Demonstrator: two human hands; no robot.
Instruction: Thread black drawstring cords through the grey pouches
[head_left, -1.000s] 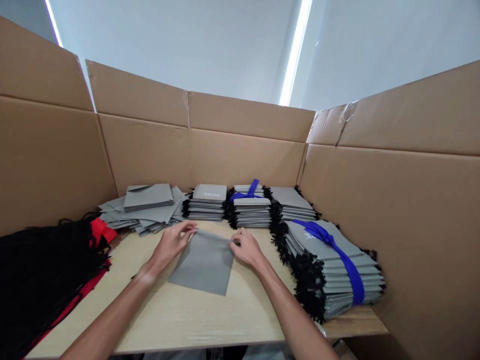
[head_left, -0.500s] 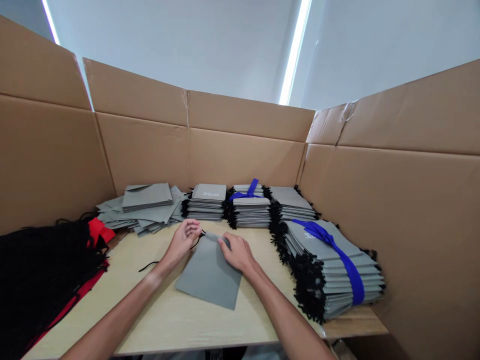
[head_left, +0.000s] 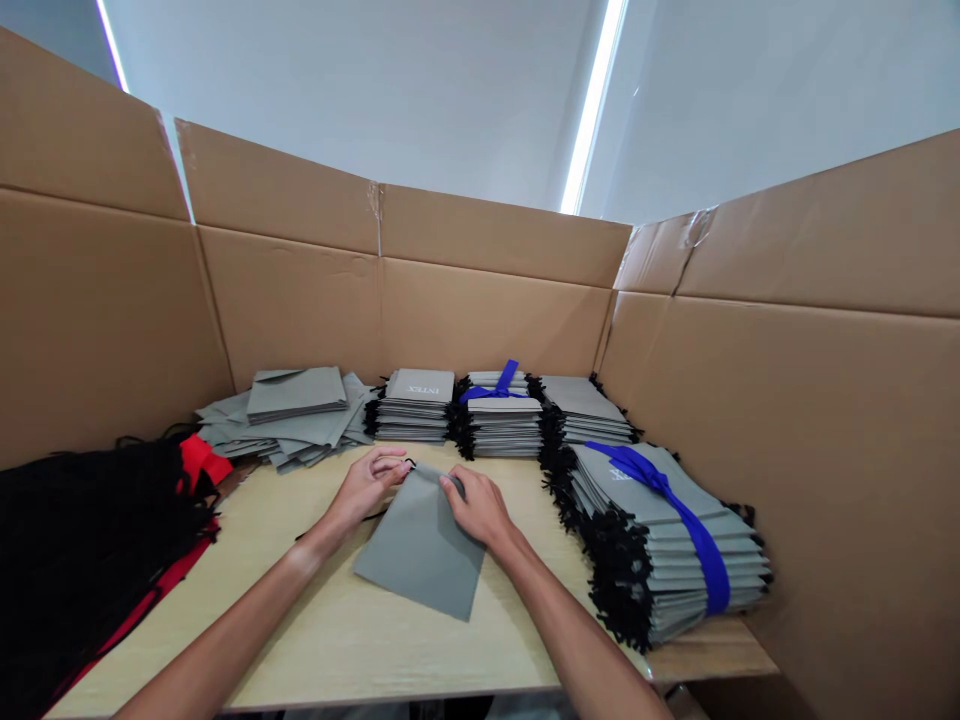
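Observation:
A flat grey pouch [head_left: 424, 550] lies on the light wooden table [head_left: 352, 630] in front of me. My left hand [head_left: 367, 483] pinches a thin black cord [head_left: 337, 522] at the pouch's far left corner. The cord trails left across the table under my left wrist. My right hand [head_left: 474, 507] presses down on the pouch's far edge with its fingertips.
Stacks of grey pouches [head_left: 417, 405] with black cords line the back and right; two bundles [head_left: 660, 535] are tied with blue ribbon. Loose grey pouches [head_left: 289, 415] lie back left. Black cords and red cloth [head_left: 82, 540] heap on the left. Cardboard walls [head_left: 810, 420] surround the table.
My hands moved closer together at the pouch's far edge. A black cord came into view at the left corner, and the pouch turned slightly and slid toward me.

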